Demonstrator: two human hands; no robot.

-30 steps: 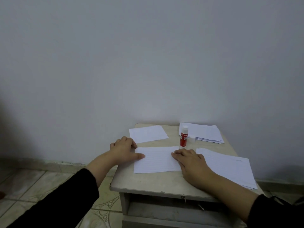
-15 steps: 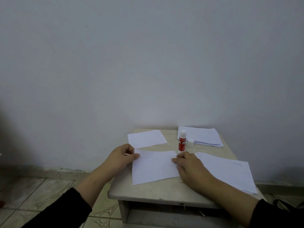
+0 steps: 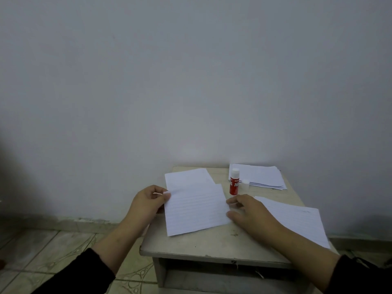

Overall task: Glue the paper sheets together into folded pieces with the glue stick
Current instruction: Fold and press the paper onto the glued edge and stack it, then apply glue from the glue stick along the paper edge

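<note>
Centrally, lined sheet point(image 3: 196, 210) on small table point(image 3: 212, 245), left hand point(image 3: 146, 203) pinching its left edge, right hand point(image 3: 247, 211) fingers relaxed, touching its right edge, glue stick point(image 3: 234, 182) upright, uncapped, just behind, paper stack point(image 3: 263, 177) at far right corner.

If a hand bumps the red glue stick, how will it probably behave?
The glue stick stands upright on a narrow base and is tall for its width, so a sideways bump from the right hand close by would probably tip it. Its body looks round, so it may then roll across the table. It looks light.
</note>
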